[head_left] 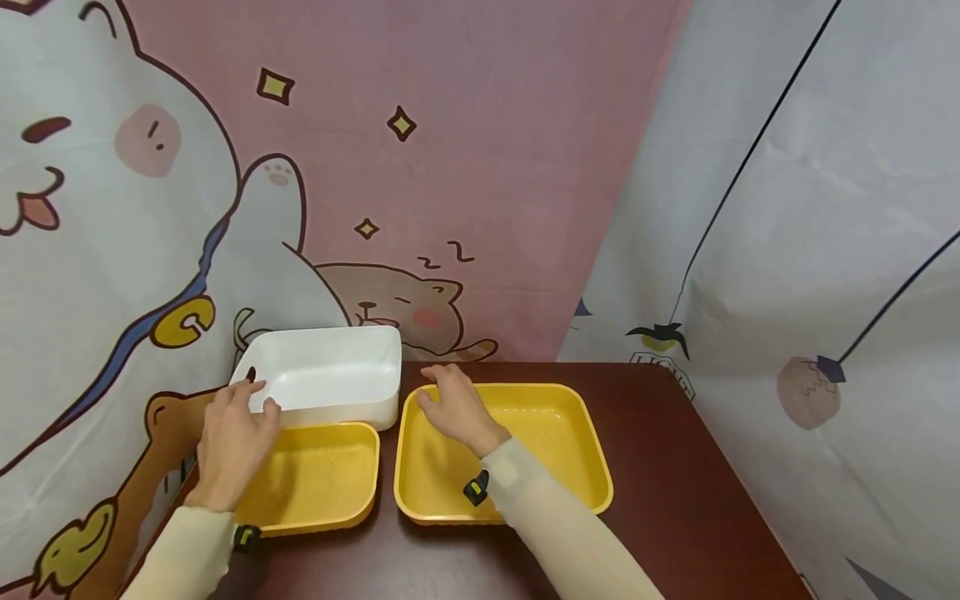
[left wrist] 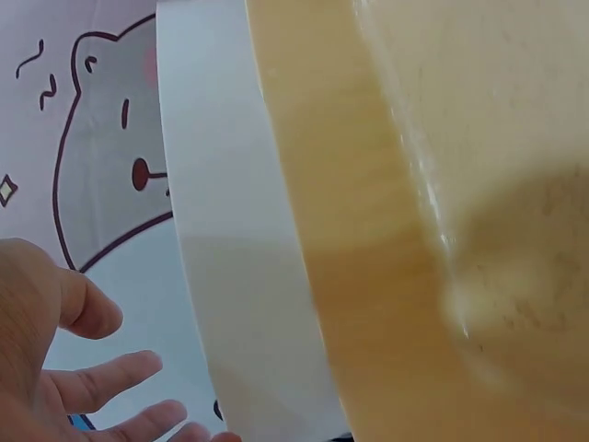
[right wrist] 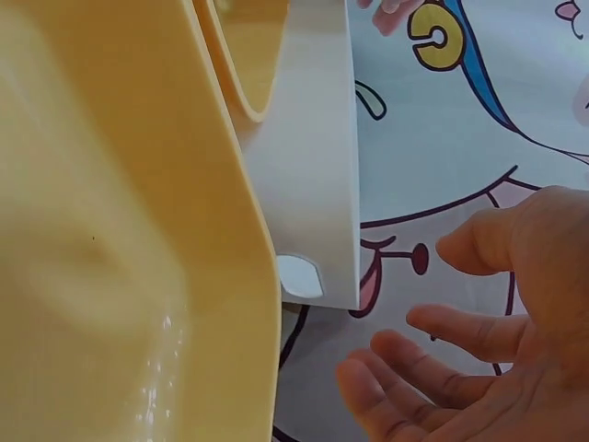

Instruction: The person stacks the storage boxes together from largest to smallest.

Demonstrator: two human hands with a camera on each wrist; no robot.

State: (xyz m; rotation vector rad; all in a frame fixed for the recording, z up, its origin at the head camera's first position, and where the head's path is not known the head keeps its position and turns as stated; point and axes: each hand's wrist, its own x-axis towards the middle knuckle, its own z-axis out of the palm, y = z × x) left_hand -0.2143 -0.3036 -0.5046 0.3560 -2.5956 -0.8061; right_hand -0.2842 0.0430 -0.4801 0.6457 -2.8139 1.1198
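Note:
Over the left edge of the smaller yellow tray (head_left: 322, 475) hovers my left hand (head_left: 236, 442), its fingers pointing toward the white bin (head_left: 337, 367) behind. My right hand (head_left: 461, 408) hangs above the back left part of the larger yellow tray (head_left: 555, 450). In the right wrist view, the right hand's fingers (right wrist: 469, 336) are spread loosely and hold nothing. Likewise the left hand's fingers (left wrist: 101, 382) are apart and empty in the left wrist view. No contents show in the two yellow trays or the white bin.
All three containers stand on a dark reddish-brown table (head_left: 675, 467). A pink and white cloth (head_left: 510, 167) printed with cartoon cats hangs behind it. On the right hangs a pale cloth (head_left: 825, 208) with printed lamps.

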